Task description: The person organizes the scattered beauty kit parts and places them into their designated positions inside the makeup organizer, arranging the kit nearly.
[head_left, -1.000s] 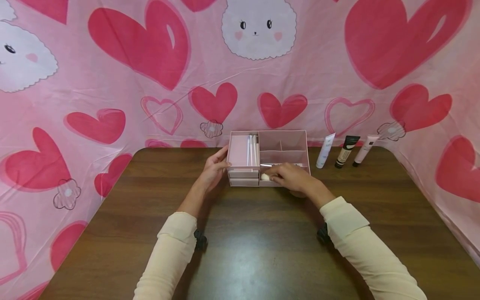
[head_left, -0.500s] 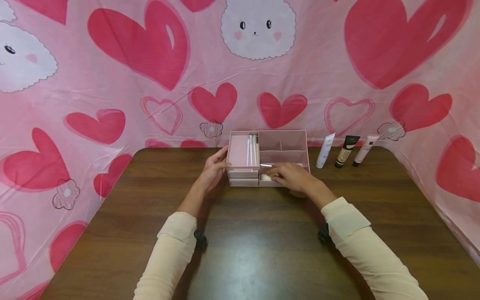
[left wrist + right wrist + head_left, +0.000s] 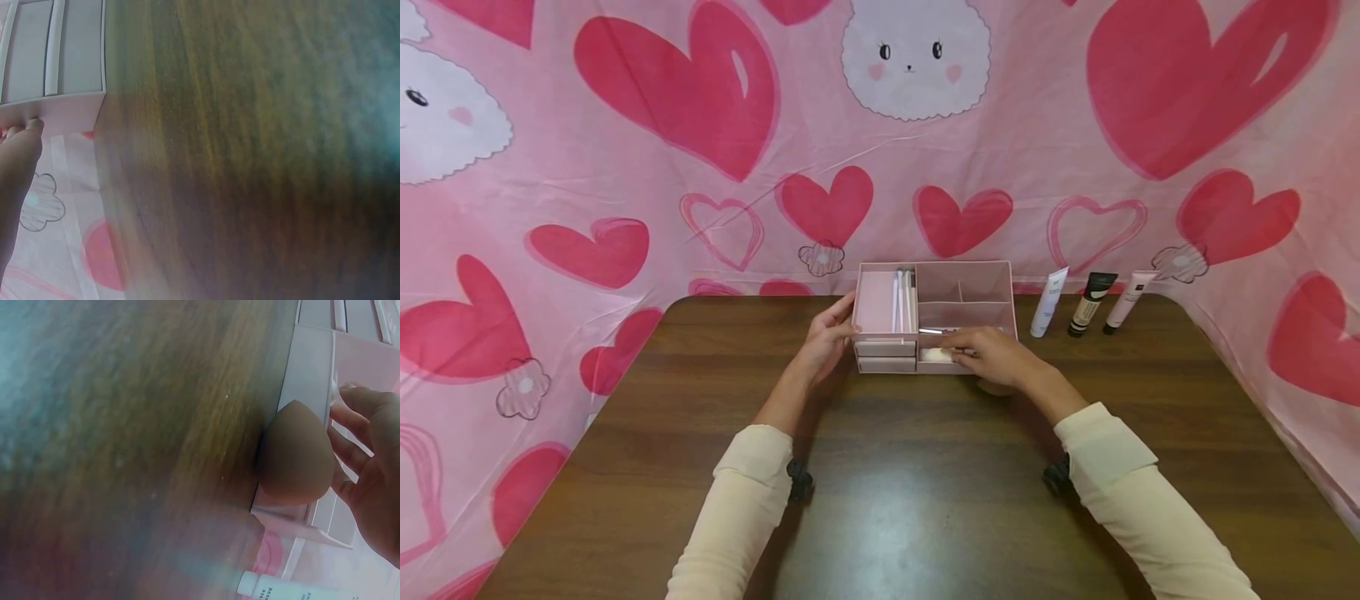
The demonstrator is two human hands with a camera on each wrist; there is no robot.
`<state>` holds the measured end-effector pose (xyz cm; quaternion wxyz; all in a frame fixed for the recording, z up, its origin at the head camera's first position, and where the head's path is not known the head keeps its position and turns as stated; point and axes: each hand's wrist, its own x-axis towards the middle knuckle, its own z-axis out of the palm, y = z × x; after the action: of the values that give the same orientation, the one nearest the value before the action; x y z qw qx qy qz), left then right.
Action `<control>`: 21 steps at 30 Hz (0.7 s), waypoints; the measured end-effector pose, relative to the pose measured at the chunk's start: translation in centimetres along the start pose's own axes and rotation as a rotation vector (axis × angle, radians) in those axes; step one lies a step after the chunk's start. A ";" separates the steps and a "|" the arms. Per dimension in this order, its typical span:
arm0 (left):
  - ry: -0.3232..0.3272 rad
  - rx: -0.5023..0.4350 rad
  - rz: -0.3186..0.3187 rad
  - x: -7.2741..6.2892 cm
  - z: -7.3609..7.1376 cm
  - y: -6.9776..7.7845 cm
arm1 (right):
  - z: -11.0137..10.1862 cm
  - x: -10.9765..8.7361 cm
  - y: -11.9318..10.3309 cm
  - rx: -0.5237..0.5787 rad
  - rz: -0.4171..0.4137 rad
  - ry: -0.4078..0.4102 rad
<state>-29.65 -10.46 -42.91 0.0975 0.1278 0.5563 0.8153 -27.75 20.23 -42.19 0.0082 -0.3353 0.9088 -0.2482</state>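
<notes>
A pink desk organizer (image 3: 876, 304) stands at the table's back. My left hand (image 3: 826, 346) rests against its left side, thumb by the front corner; the left wrist view shows the fingertips (image 3: 36, 125) touching the side wall. Over the organizer's front right compartment is my right hand (image 3: 996, 354), its fingers reaching inside, slightly spread. A small cream-coloured soft piece (image 3: 933, 355) lies in that compartment, right at my fingertips. On the table in front stands a brown teardrop makeup sponge (image 3: 297, 456), below the right hand.
Several slim pens or brushes (image 3: 904, 302) lie in the upper left section, above the shut drawers (image 3: 887, 364). To the organizer's right stand a white tube (image 3: 1049, 304), a black-and-beige tube (image 3: 1092, 304) and a pink tube (image 3: 1130, 302). A heart-print cloth (image 3: 827, 100) hangs behind the table.
My right hand has shifted slightly to the right, and more of the cream-coloured piece shows in the front compartment. My left hand has stayed at the organizer's side.
</notes>
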 end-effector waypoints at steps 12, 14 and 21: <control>-0.013 -0.014 0.011 -0.3 0.2 0.0 | -1.1 -2.4 0.2 0.032 0.017 0.095; -0.012 -0.008 0.010 -0.2 0.2 0.0 | -1.2 -2.9 0.2 0.035 0.034 0.109; -0.005 0.003 0.004 -0.1 0.1 0.1 | -1.5 -4.6 0.9 -0.009 0.065 0.142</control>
<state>-29.52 -10.41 -42.80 0.0970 0.1308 0.5570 0.8144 -24.97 24.30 -41.96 -0.0498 -0.2871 0.9186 -0.2669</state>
